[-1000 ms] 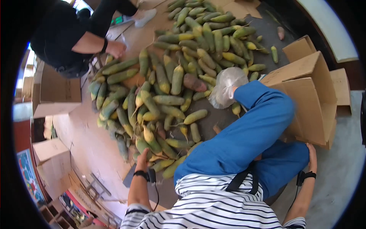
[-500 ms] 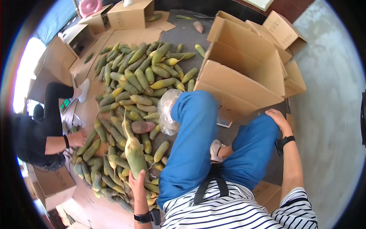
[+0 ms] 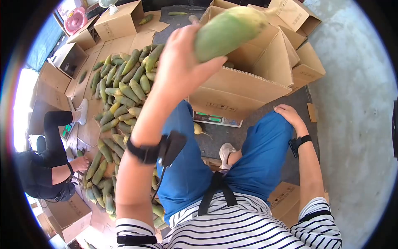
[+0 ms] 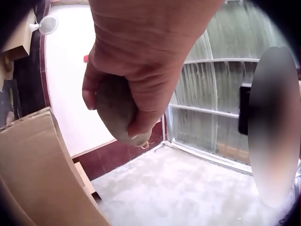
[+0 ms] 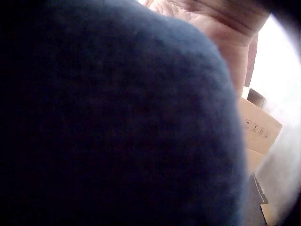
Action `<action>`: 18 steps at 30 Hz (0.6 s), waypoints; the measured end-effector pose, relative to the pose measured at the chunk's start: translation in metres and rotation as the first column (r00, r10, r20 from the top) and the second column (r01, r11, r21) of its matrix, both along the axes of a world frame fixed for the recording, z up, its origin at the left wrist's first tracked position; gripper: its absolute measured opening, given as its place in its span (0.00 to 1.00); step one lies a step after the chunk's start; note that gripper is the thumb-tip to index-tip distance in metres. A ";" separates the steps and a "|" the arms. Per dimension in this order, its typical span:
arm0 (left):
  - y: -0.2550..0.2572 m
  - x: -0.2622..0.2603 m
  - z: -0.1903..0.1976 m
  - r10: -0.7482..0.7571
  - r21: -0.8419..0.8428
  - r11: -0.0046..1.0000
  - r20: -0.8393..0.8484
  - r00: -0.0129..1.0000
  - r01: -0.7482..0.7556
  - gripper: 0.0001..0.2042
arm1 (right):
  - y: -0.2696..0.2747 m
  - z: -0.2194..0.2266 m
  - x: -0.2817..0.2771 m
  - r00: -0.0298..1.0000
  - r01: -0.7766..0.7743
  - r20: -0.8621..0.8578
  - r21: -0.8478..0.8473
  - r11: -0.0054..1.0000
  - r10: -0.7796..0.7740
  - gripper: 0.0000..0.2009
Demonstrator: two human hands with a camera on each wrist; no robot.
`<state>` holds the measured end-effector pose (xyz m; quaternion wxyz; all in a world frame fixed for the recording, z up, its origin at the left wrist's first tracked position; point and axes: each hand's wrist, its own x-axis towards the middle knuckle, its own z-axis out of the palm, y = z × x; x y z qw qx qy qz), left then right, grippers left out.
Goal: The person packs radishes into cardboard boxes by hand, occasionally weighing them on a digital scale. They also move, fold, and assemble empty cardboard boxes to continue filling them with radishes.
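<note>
My left hand [image 3: 182, 62] grips a large green radish [image 3: 228, 33] with a pale yellowish root end, raised over the near left side of an open cardboard box [image 3: 240, 89]. In the left wrist view, thumb and fingers wrap round the radish [image 4: 115, 106], beside the box wall [image 4: 33, 165]. My right hand [image 3: 290, 115] rests on the knee of my blue trousers [image 3: 261, 141], fingers relaxed. The right wrist view shows mostly trouser cloth [image 5: 141, 117] with part of that hand [image 5: 211, 23] above. A heap of green radishes [image 3: 128, 83] lies on the floor to the left.
Under the box sits a scale [image 3: 211, 118] with lit green displays. One radish [image 3: 199, 129] lies by it. Another person's hand [image 3: 80, 163] is at the heap's left edge. More cardboard boxes [image 3: 304, 68] stand at the right and back, near a pink fan [image 3: 76, 20].
My left hand has picked a radish off the heap, lifted it and carried it right to the open box. The head view has turned toward the box. My right hand stays on the knee.
</note>
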<state>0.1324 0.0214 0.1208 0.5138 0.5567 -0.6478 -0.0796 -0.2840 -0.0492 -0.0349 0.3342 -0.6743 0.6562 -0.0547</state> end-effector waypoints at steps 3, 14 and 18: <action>-0.043 -0.013 -0.028 -0.054 -0.061 0.996 0.162 0.985 0.065 0.27 | 0.001 -0.003 0.001 1.000 -0.010 0.006 0.003 1.000 0.010 0.21; 0.031 0.020 -0.100 0.172 0.099 0.971 0.337 0.926 -0.217 0.24 | -0.005 -0.010 -0.006 0.997 -0.075 0.002 0.021 0.997 0.075 0.23; 0.054 0.018 -0.111 0.065 0.254 0.927 0.615 0.785 -0.276 0.24 | -0.001 -0.007 -0.001 0.996 -0.090 0.009 -0.008 0.996 0.090 0.23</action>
